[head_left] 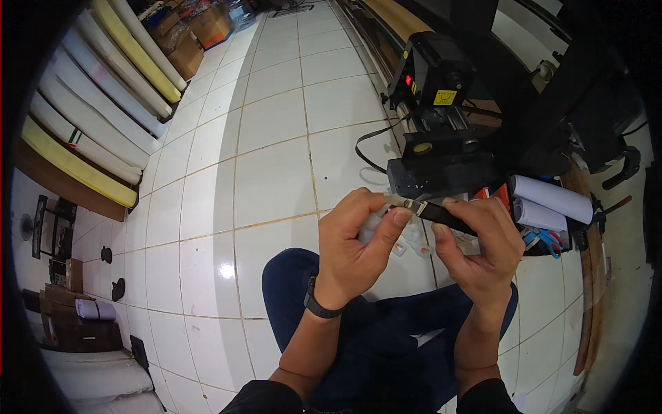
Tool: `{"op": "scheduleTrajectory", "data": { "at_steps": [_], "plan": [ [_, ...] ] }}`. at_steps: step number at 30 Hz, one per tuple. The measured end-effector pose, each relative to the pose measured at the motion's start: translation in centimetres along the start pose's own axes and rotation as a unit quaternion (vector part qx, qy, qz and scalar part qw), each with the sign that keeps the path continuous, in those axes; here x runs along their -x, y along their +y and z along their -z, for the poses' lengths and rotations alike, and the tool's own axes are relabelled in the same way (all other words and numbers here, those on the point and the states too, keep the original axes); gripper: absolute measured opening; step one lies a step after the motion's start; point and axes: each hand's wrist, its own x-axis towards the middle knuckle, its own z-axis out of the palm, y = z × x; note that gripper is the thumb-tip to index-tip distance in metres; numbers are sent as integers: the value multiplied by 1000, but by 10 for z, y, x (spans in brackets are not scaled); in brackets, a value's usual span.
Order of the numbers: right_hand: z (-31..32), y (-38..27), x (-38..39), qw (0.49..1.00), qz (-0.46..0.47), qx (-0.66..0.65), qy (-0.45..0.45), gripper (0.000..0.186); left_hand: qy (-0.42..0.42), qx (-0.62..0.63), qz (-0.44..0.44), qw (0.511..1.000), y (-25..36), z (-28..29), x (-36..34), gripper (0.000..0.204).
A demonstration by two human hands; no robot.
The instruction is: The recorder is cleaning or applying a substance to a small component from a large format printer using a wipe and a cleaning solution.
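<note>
My right hand (pixel 480 247) grips the black handle of a utility knife (pixel 433 211), whose metal blade tip points left. My left hand (pixel 356 245) pinches that blade end with thumb and forefinger and also holds a small white, clear-wrapped item (pixel 373 222) against the fingers. Both hands are raised over my lap, above dark blue trousers (pixel 386 345). A black band sits on my left wrist (pixel 318 305).
A black machine (pixel 441 117) with a red light and a yellow label stands just beyond the hands, a black cable (pixel 369 141) trailing from it. White paper rolls (pixel 552 200) and scissors (pixel 548 241) lie to the right. Large fabric rolls (pixel 103 103) line the left wall. White floor tiles (pixel 269 179) spread between.
</note>
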Motion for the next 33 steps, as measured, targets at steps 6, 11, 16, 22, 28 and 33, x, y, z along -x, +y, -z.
{"op": "scheduleTrajectory", "data": {
  "at_steps": [6,11,16,22,28,33],
  "plan": [
    [2,1,0,1000,-5,10,-28,34,-13,1,-6,1000,12,2,-3,16],
    [2,0,-1,1000,-5,7,-14,32,-12,-4,16,1000,7,2,0,18],
    [2,-1,0,1000,-5,2,-7,30,-2,-15,-49,999,-1,2,0,16],
    [2,-1,0,999,-5,18,-39,29,-2,2,-27,1000,9,3,-3,21],
    [-2,0,0,1000,-3,13,-12,32,8,37,50,998,15,3,0,16],
    [-1,-2,0,1000,-5,-7,-5,32,4,4,-5,1000,10,10,2,13]
  ]
}}
